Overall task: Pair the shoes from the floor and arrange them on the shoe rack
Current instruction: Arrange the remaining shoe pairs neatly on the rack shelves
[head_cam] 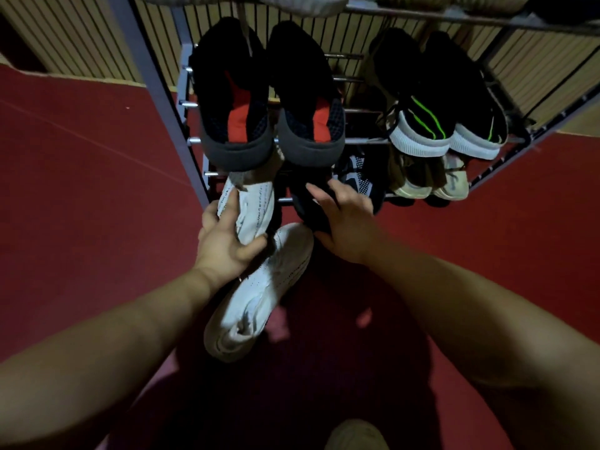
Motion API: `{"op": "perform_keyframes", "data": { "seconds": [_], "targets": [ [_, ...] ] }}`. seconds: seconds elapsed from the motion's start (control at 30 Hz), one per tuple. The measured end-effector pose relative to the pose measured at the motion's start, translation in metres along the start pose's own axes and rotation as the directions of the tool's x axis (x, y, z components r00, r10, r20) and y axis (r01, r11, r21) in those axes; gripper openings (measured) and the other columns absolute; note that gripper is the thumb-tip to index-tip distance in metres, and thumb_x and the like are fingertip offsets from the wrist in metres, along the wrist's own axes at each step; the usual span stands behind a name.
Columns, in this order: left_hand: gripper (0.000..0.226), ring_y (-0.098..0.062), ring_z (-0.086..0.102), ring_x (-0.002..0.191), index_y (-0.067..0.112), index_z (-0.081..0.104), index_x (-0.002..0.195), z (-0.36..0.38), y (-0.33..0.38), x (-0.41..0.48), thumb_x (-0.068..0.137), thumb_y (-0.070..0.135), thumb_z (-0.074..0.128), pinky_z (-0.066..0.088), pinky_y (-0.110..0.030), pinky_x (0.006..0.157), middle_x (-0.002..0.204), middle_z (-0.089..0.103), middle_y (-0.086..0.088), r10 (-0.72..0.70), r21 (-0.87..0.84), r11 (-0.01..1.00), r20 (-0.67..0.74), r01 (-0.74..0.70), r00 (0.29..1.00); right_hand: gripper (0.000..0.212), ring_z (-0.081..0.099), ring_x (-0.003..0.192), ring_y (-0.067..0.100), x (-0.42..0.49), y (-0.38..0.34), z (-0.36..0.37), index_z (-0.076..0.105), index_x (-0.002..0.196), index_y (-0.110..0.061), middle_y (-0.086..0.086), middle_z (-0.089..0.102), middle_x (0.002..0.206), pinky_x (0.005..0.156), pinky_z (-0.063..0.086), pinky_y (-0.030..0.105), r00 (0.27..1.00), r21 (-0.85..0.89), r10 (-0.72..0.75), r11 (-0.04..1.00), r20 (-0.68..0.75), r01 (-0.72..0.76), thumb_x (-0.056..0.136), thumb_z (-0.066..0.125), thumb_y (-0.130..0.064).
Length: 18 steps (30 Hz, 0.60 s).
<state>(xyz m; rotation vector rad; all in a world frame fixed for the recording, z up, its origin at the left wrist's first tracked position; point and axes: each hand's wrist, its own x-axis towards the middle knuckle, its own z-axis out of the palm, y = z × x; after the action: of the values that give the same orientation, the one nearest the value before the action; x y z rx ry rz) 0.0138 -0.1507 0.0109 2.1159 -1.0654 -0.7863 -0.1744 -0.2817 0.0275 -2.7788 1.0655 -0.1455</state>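
My left hand [224, 241] grips a white sneaker [251, 209] by its heel, the toe pointing into the lowest shelf of the metal shoe rack [156, 73]. A second white sneaker [259, 293] lies on the red floor just below it. My right hand [344, 219] holds a black shoe [308, 206] at the front of the same low shelf, fingers spread over it. On the shelf above stand a black pair with red heels [272, 125] and a black pair with white soles and green stripes [444, 125].
Beige shoes [428, 180] and a black-and-white shoe [360, 177] sit on the low shelf at the right. Light shoes fill the top shelf. A slatted wall stands behind the rack. Red floor [81, 190] spreads on both sides. A pale shoe toe [355, 435] shows at the bottom edge.
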Motion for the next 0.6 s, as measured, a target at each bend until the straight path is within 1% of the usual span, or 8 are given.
{"op": "perform_keyframes", "data": {
  "seconds": [0.1, 0.2, 0.27, 0.33, 0.4, 0.47, 0.53, 0.6],
  "targets": [
    [0.111, -0.03, 0.025, 0.136, 0.032, 0.009, 0.15, -0.005, -0.003, -0.011, 0.051, 0.069, 0.043, 0.024, -0.035, 0.112, 0.151, 0.013, -0.003, 0.113, 0.088, 0.99, 0.025, -0.114, 0.993, 0.089, 0.045, 0.122, 0.048, 0.005, -0.008, -0.003, 0.036, 0.141, -0.021, 0.027, 0.05, 0.128, 0.093, 0.037, 0.058, 0.99, -0.091, -0.091, 0.993, -0.109, 0.081, 0.063, 0.077, -0.036],
    [0.108, -0.03, 0.028, 0.135, 0.03, 0.013, 0.15, -0.01, -0.011, -0.017, 0.055, 0.065, 0.05, 0.03, -0.041, 0.111, 0.15, 0.017, -0.003, 0.23, 0.158, 0.957, 0.1, -0.244, 0.968, 0.083, 0.043, 0.12, 0.041, 0.007, -0.012, -0.012, 0.036, 0.141, -0.021, 0.022, 0.053, 0.122, 0.099, 0.035, 0.055, 0.963, -0.211, -0.198, 0.965, -0.184, 0.158, 0.068, 0.065, -0.048],
    [0.105, -0.032, 0.031, 0.134, 0.032, 0.013, 0.149, -0.011, -0.016, -0.021, 0.058, 0.06, 0.057, 0.034, -0.047, 0.107, 0.15, 0.02, -0.006, 0.356, 0.189, 0.903, 0.175, -0.386, 0.918, 0.085, 0.043, 0.122, 0.039, 0.008, -0.009, -0.022, 0.032, 0.141, -0.022, 0.02, 0.052, 0.124, 0.104, 0.03, 0.055, 0.95, -0.27, -0.266, 0.938, -0.165, 0.216, 0.067, 0.064, -0.051],
    [0.102, -0.033, 0.032, 0.134, 0.036, 0.011, 0.147, -0.01, -0.02, -0.026, 0.061, 0.051, 0.062, 0.039, -0.051, 0.102, 0.149, 0.022, -0.009, 0.479, 0.173, 0.833, 0.254, -0.526, 0.841, 0.095, 0.043, 0.125, 0.04, 0.006, -0.002, -0.032, 0.032, 0.142, -0.023, 0.019, 0.05, 0.13, 0.107, 0.024, 0.058, 0.943, -0.319, -0.326, 0.903, -0.074, 0.287, 0.06, 0.075, -0.047],
    [0.099, -0.032, 0.033, 0.133, 0.033, 0.013, 0.146, -0.009, -0.019, -0.03, 0.062, 0.047, 0.063, 0.04, -0.05, 0.101, 0.149, 0.024, -0.01, 0.547, 0.183, 0.77, 0.304, -0.612, 0.78, 0.101, 0.042, 0.129, 0.039, 0.0, 0.006, -0.04, 0.036, 0.142, -0.023, 0.016, 0.047, 0.138, 0.108, 0.022, 0.059, 0.911, -0.414, -0.408, 0.821, 0.057, 0.393, 0.055, 0.077, -0.052],
    [0.097, -0.032, 0.035, 0.131, 0.029, 0.018, 0.145, -0.006, -0.014, -0.033, 0.061, 0.048, 0.063, 0.038, -0.045, 0.105, 0.149, 0.023, -0.007, 0.553, 0.199, 0.74, 0.365, -0.643, 0.749, 0.106, 0.042, 0.132, 0.034, -0.009, 0.017, -0.048, 0.035, 0.144, -0.022, 0.014, 0.045, 0.143, 0.106, 0.029, 0.054, 0.868, -0.457, -0.45, 0.739, 0.211, 0.494, 0.053, 0.074, -0.062],
    [0.094, -0.034, 0.038, 0.13, 0.027, 0.024, 0.144, 0.003, -0.009, -0.037, 0.061, 0.049, 0.063, 0.038, -0.04, 0.105, 0.149, 0.026, -0.011, 0.571, 0.193, 0.705, 0.416, -0.683, 0.707, 0.111, 0.044, 0.13, 0.032, -0.023, 0.029, -0.052, 0.022, 0.147, -0.027, 0.011, 0.045, 0.142, 0.099, 0.038, 0.045, 0.858, -0.414, -0.391, 0.756, 0.334, 0.506, 0.054, 0.07, -0.065],
    [0.091, -0.035, 0.041, 0.129, 0.024, 0.027, 0.143, 0.018, -0.002, -0.043, 0.064, 0.053, 0.061, 0.039, -0.04, 0.102, 0.146, 0.032, -0.019, 0.595, 0.194, 0.651, 0.47, -0.733, 0.653, 0.107, 0.051, 0.118, 0.029, -0.041, 0.041, -0.053, 0.009, 0.147, -0.035, 0.006, 0.05, 0.132, 0.09, 0.039, 0.041, 0.849, -0.35, -0.279, 0.819, 0.45, 0.455, 0.06, 0.063, -0.068]
  ]
}}
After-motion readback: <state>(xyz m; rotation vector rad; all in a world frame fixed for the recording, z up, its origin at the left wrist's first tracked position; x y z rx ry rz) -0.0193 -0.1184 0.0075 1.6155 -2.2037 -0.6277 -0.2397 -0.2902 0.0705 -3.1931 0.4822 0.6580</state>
